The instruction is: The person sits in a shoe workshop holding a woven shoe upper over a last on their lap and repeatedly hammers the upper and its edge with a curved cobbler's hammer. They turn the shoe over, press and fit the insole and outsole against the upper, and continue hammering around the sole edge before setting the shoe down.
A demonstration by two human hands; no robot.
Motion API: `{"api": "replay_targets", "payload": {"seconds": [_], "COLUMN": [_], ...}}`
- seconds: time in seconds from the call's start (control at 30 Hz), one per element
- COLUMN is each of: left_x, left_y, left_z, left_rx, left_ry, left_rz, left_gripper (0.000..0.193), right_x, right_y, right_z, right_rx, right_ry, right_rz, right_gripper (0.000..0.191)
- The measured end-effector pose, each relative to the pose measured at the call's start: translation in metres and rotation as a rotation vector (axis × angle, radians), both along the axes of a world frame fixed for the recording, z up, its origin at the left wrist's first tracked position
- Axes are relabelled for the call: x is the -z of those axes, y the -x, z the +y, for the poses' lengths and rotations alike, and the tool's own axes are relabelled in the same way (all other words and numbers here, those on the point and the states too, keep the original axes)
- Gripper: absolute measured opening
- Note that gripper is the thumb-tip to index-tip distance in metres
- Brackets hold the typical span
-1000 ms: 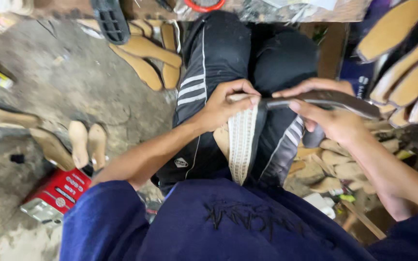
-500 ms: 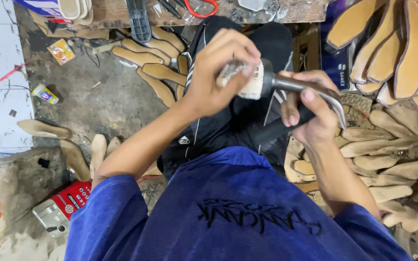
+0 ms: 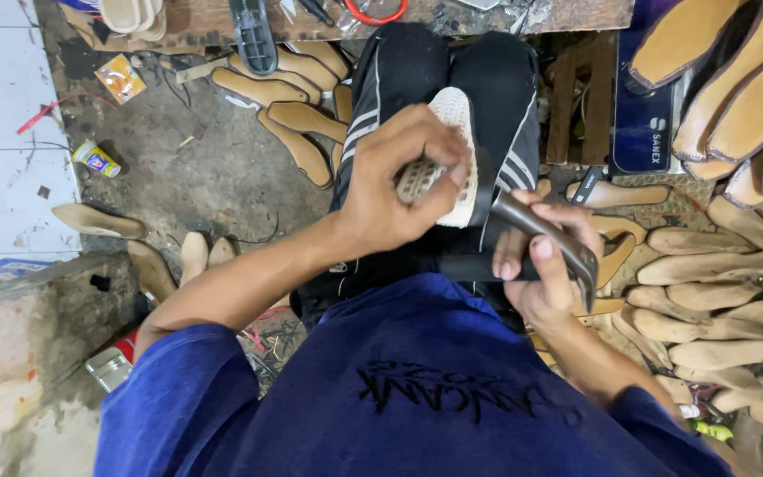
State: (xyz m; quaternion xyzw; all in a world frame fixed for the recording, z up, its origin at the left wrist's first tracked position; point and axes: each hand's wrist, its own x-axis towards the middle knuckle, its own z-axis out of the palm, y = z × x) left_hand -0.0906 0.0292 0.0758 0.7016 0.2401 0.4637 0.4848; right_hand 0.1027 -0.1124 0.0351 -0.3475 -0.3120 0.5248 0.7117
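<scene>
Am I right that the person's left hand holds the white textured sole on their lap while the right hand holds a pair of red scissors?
Not quite. In the head view the left hand does hold the white textured sole on the lap, but the right hand holds a dark curved tool, not red scissors.

tan insoles (image 3: 298, 146) – piled, glue tin (image 3: 96, 158), red scissors (image 3: 375, 12)

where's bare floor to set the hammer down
Bare grey floor lies between the small can and the tan insoles. Right of the right hand, piled insoles crowd everything.
</scene>
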Motion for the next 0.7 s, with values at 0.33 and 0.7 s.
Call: {"api": "replay_targets", "payload": {"seconds": [0.33, 0.7], "left_x": [0.008, 0.05], "left_y": [0.004, -0.002], "left_z": [0.003, -0.064], "left_rx": [-0.037, -0.321], "left_ry": [-0.054, 0.773], "left_rz": [0.03, -0.558], "left_gripper": [0.018, 0.036], "right_x": [-0.028, 0.009], "right_y": [-0.093, -0.041], "right_z": [0.088, -0.008], "right_rx": [-0.596, -0.488], "right_ry": [-0.145, 0.328], "right_rz": [-0.63, 0.312], "right_gripper": [0.018, 0.028]}}
